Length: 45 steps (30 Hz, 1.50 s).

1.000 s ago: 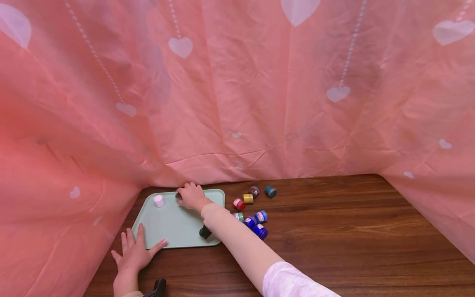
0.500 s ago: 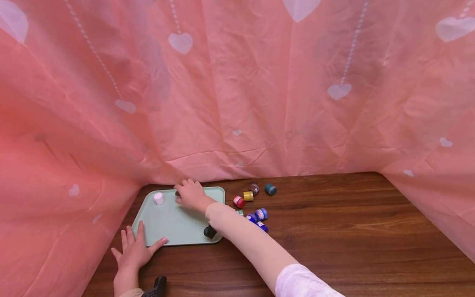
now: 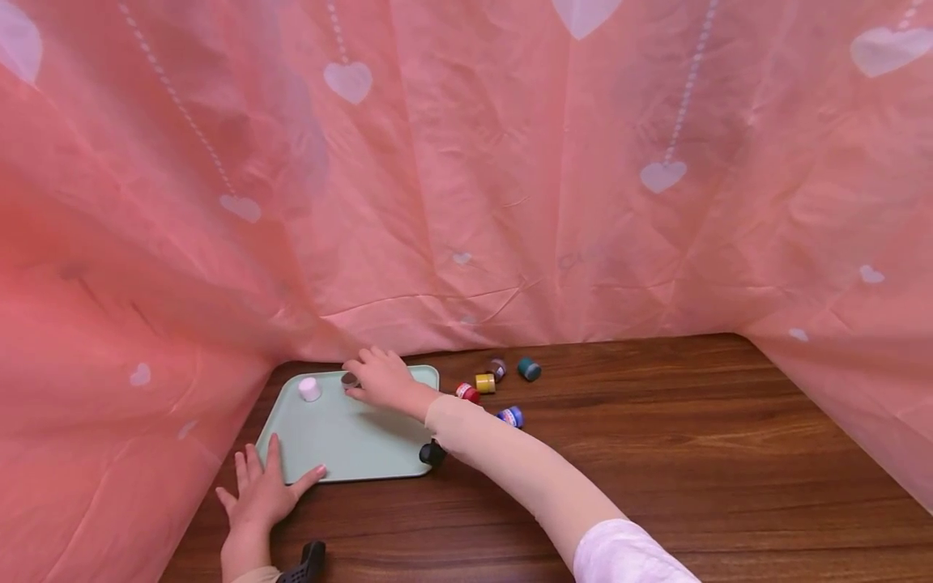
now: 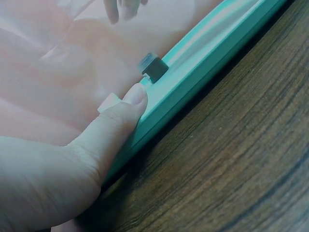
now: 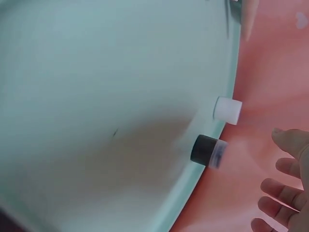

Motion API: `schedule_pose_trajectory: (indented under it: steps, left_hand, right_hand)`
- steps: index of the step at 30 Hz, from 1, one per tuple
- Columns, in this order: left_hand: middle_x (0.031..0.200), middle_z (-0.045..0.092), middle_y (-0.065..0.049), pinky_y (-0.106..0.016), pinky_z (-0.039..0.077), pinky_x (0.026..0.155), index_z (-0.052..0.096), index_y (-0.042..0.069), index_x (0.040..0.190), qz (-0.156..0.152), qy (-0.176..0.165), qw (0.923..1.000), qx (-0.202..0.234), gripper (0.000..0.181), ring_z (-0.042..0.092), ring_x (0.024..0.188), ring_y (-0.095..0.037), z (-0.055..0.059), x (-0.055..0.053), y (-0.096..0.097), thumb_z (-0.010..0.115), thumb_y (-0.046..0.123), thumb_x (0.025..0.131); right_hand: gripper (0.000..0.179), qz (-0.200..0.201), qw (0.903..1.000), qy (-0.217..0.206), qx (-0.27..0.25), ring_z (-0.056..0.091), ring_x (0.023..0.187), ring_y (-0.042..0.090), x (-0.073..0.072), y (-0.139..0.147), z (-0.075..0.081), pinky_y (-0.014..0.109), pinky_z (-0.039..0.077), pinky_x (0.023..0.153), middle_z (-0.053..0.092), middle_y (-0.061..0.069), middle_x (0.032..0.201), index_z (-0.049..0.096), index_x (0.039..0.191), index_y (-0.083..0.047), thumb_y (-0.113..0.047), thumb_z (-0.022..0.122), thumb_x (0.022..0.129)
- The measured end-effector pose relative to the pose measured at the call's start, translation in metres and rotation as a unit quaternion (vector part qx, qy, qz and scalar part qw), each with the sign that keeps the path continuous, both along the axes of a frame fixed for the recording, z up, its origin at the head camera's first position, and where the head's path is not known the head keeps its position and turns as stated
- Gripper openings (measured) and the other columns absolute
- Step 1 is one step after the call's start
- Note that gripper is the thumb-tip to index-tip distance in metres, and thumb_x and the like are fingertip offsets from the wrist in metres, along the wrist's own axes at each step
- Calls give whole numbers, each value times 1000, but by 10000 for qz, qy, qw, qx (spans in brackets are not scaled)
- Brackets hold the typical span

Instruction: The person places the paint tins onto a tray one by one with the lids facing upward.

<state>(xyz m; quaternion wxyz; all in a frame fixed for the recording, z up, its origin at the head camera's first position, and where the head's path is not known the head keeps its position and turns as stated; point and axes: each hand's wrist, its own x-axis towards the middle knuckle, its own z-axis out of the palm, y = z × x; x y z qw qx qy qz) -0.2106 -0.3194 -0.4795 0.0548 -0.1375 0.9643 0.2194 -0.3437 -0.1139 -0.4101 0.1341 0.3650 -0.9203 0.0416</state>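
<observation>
Tray, pale green, rectangular with rounded corners [image 3: 335, 441], in the head view flat on the dark brown wooden table [image 3: 692, 453]. Near its far rim, side by side, a small white cylindrical jar [image 3: 309, 389] and a small jar with one dark end, one translucent [image 3: 350, 380], both seemingly plastic. To the right, on the wood, more small cylindrical jars: red [image 3: 467, 393], yellow [image 3: 485, 384], teal [image 3: 530, 369], blue [image 3: 513, 417]. Possible trouble, by judgement: tipping of the dark-ended jar, from a brush of fingers so near; shifting of the tray, from uneven left-hand pressure. Right arm in beige sleeve [image 3: 525, 470] stretched diagonally, right hand [image 3: 384, 377] above the far rim; left hand [image 3: 264, 490] at the near left corner, fingers widely spread. In the left wrist view, thumb [image 4: 108, 124] resting on the rim, nothing grasped. In the right wrist view, fingers [image 5: 282, 191] loosely parted, away from both jars, holding nothing.
</observation>
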Motion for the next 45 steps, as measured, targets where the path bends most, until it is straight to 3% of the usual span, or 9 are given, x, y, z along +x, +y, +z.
schedule_pose_trajectory:
  steps: [8,15,23,30,45]
  left_hand:
    - [152,-15,-42,-81,-13,101,0,-1,155,19,13,10000,-7,128,-18,143,-55,-1,3,-2,57,81,74]
    - [153,-15,-41,-81,-13,100,-1,0,155,-12,70,10000,17,127,-20,143,-54,-1,3,-2,57,79,75]
    - [152,-16,-41,-81,-14,100,-2,0,155,-23,51,10000,28,127,-20,143,-55,0,3,-3,57,80,75]
    - [153,-16,-41,-81,-14,100,-3,1,155,-54,31,10000,47,127,-21,142,-55,0,4,-3,57,79,76]
    - [152,-17,-40,-80,-15,100,-4,1,155,-41,36,10000,47,127,-21,142,-54,1,4,-1,57,80,75]
  right_hand:
    - [41,343,9993,108,-108,55,105,15,11,19,12,28,45,81,61,-4,112,63,126,-26,-47,64,91]
    - [45,633,9975,89,-289,54,117,17,13,38,19,32,47,93,61,-4,127,61,130,-24,-45,65,91]
    - [45,801,9953,224,-491,55,118,17,21,62,24,34,46,98,61,-4,127,62,129,-21,-44,66,91]
    - [42,607,9961,238,-603,55,110,16,29,86,20,33,46,87,62,-3,122,63,128,-22,-45,64,92]
    - [42,230,9919,139,-1239,57,108,20,49,139,-1,37,48,85,64,0,116,65,125,-19,-41,68,90]
